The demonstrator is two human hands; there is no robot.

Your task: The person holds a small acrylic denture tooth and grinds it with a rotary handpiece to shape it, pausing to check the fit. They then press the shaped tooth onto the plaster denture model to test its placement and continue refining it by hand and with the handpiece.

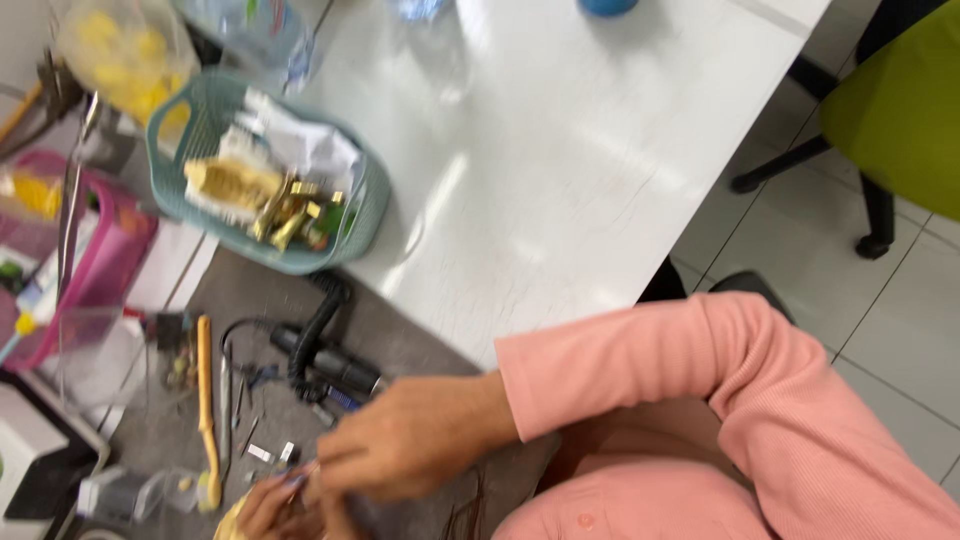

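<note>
Right hand (pixel 410 445) curled, pinching small item – cannot tell what | left hand (pixel 270 505) likewise | risk: slip – lost amid bits on grey mat (pixel 250 290)

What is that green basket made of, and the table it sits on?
The basket looks like matte teal plastic: moulded slotted walls and a handle hole. The table seems a smooth white laminate or coated board, since light glares off it; I can't be sure.

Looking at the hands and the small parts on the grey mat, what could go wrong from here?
1. Both hands work close together at the mat's near edge; what they hold is blurred, and it might drop off.
2. Tiny loose parts beside the yellow tool could be brushed away by the pink sleeve.
3. The teal basket overhangs the white table's edge and may tip.
</note>
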